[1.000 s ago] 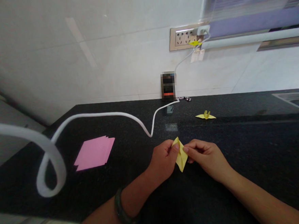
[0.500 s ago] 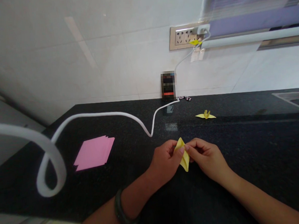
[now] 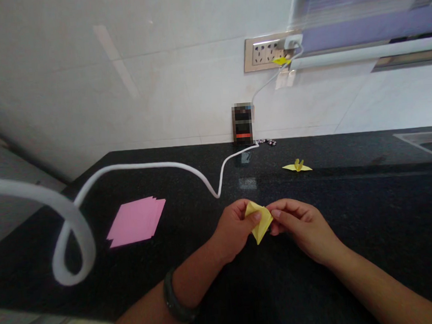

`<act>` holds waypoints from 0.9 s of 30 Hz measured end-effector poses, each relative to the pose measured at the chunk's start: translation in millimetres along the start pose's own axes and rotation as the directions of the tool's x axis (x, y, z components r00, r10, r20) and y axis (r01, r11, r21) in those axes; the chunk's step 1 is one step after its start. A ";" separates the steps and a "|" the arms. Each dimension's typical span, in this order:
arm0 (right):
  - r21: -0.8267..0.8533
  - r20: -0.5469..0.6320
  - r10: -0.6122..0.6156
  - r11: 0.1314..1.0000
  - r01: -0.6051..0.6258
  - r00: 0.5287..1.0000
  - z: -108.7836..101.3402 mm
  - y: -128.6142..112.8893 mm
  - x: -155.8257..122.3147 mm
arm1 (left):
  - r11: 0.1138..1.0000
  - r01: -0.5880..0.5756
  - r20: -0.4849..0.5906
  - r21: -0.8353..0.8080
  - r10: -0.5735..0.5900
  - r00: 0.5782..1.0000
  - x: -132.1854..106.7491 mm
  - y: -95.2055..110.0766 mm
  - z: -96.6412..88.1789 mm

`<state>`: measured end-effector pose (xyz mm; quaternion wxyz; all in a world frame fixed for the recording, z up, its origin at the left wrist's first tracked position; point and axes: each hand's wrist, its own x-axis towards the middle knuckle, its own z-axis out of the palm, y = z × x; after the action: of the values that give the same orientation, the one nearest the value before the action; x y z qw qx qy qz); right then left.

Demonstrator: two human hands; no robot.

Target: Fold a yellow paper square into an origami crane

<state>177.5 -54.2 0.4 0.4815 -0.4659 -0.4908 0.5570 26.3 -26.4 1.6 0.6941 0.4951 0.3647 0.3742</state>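
A small folded piece of yellow paper [image 3: 259, 224] is held between my two hands, just above the black countertop. My left hand [image 3: 235, 229] pinches its left part, thumb flat on the front face and fingers behind. At the paper's right corner, my right hand [image 3: 302, 225] grips the edge between thumb and forefinger, with the other fingers curled. The paper is roughly diamond-shaped, with a point hanging down. Behind my right hand, apart from it, a finished-looking yellow paper crane [image 3: 297, 166] rests on the counter.
A stack of pink paper squares [image 3: 136, 222] lies to the left on the countertop [image 3: 195, 292]. A thick white cable [image 3: 145, 165] loops from the left towards a phone [image 3: 243, 124] leaning on the wall. Above is a wall socket [image 3: 267, 52]; a sink edge [image 3: 422, 145] shows at right.
The yellow paper has turned from a narrow, edge-on shape to a wider diamond and shifted slightly left. My right thumb and forefinger have moved to its right corner.
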 end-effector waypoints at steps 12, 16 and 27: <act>-0.319 -0.019 -0.252 0.918 0.233 0.967 -1.5 -1.8 -1.2 | 0.989 -0.127 0.003 0.078 0.127 0.992 1.0 -1.6 -0.8; -0.417 0.004 -0.397 0.833 0.362 0.918 -2.1 -0.8 -3.4 | 0.975 -0.216 0.018 0.045 0.215 0.976 1.1 -3.2 -0.1; -0.516 0.009 -0.463 0.757 0.401 0.886 0.1 2.9 -6.1 | 0.774 -0.491 0.015 0.399 0.530 0.848 -9.0 -10.4 -1.9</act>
<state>177.9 -60.4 -2.2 0.4868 -0.4810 -0.6835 0.2540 22.2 -35.9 -7.6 0.4354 0.6838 0.3167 0.4925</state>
